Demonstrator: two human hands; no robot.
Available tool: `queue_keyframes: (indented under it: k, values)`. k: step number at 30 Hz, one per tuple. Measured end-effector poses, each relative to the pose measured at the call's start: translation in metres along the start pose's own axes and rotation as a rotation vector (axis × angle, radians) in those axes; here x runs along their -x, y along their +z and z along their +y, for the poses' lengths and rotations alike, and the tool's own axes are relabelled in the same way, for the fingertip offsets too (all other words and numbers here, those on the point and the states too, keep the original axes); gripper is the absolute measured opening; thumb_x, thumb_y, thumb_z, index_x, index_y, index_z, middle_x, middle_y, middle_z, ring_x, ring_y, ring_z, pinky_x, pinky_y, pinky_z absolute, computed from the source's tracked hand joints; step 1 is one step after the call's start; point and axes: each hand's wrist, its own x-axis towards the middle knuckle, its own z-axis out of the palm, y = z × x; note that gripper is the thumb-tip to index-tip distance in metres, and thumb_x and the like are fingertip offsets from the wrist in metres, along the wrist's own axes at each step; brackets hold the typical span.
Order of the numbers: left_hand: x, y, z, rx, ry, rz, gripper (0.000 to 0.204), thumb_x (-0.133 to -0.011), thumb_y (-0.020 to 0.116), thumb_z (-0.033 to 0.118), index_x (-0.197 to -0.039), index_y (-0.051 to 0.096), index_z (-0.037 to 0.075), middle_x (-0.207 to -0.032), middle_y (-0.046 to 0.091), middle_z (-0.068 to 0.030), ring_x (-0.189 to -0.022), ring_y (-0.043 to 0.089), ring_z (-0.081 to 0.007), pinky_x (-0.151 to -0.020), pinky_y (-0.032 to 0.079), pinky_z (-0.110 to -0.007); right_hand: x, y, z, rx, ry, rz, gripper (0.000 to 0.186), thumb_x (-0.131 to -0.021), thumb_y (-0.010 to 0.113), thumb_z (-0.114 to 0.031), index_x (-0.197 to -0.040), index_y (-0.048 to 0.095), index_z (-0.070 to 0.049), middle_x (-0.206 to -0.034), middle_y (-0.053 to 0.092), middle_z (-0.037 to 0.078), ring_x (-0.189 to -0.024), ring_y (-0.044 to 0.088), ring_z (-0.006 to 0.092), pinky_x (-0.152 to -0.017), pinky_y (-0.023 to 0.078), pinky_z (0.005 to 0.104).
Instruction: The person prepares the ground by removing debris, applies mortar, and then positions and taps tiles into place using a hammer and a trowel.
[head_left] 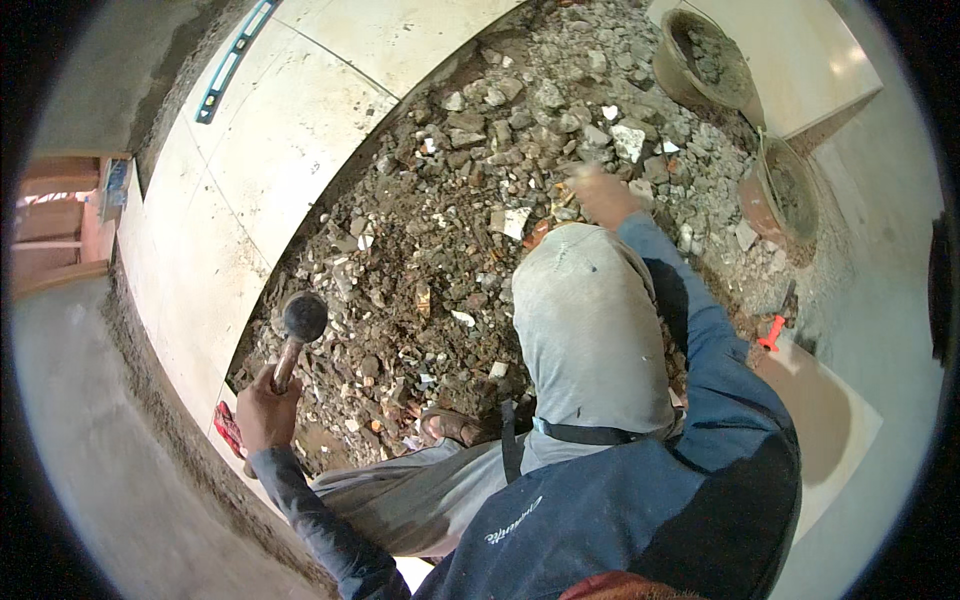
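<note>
Hammer [297, 335] held upright at lower left, dark head up, wooden handle running down into left hand [265, 410]; fingers clamped around the handle. Hammer head poised above the near edge of the rubble bed [450, 250], just beside the laid pale tiles [270, 150].

Right hand [603, 195] extended forward past the raised knee in grey trousers, down among the broken stones; motion-blurred, so cannot tell whether fingers are apart or together, nor whether anything is gripped. Pale chips and a light fragment of tile [512, 221] lying just beside it.

Rubble bed filled with grey stones, brown earth and white shards, bounded on the left by the curved tile edge. Sandalled foot [455, 427] planted at the near edge of the rubble.

Two round pans [705, 60], [780, 195] at upper right, both holding debris, one near the right hand. Orange-handled tool [772, 330] resting at right beside a pale slab. Blue spirit level [232, 60] lying on the tiles at upper left, well apart from both hands. Red object [228, 428] on the floor just beside the left hand.
</note>
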Motion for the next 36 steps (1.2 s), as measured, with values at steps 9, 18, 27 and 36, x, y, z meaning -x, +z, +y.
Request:
queue_keyframes:
  k: [9, 18, 27, 36]
  values:
    - [-0.001, -0.002, 0.004, -0.205, -0.103, -0.12, 0.036, -0.077, 0.071, 0.035, -0.107, 0.071, 0.015, -0.083, 0.069, -0.0189, -0.077, 0.069, -0.0359, -0.069, 0.053, -0.046, -0.098, 0.022, -0.092, -0.125, 0.01, -0.105, 0.055, -0.097, 0.046, -0.055, -0.119, 0.051, -0.005, -0.095, 0.069, 0.018, -0.083, 0.069, 0.0339, -0.075, 0.052, 0.0502]
    - [0.005, 0.006, -0.045, -0.233, -0.19, -0.162, 0.034, -0.074, 0.071, 0.032, -0.102, 0.069, 0.011, -0.08, 0.069, -0.0182, -0.075, 0.069, -0.0329, -0.069, 0.053, -0.044, -0.092, 0.014, -0.006, -0.282, 0.18, 0.13, 0.061, -0.093, 0.051, -0.055, -0.123, 0.052, -0.002, -0.108, 0.067, 0.023, -0.098, 0.067, 0.0376, -0.081, 0.052, 0.0501]
    - [-0.001, 0.002, -0.025, -0.19, -0.157, -0.218, 0.044, -0.074, 0.074, 0.034, -0.112, 0.07, 0.011, -0.083, 0.07, -0.0171, -0.079, 0.07, -0.0332, -0.073, 0.054, -0.043, -0.117, -0.037, 0.023, -0.298, 0.364, 0.152, 0.067, -0.094, 0.046, -0.059, -0.121, 0.051, 0.003, -0.115, 0.061, 0.03, -0.105, 0.062, 0.0446, -0.091, 0.049, 0.0531]
    - [0.009, 0.004, -0.039, -0.234, -0.163, -0.232, 0.041, -0.072, 0.073, 0.033, -0.109, 0.071, 0.015, -0.082, 0.07, -0.0166, -0.076, 0.069, -0.0332, -0.07, 0.053, -0.043, -0.032, -0.04, 0.142, 0.223, 0.519, 0.003, 0.048, -0.099, 0.049, -0.033, -0.139, 0.047, -0.007, -0.124, 0.062, 0.021, -0.112, 0.061, 0.0368, -0.097, 0.049, 0.0448]
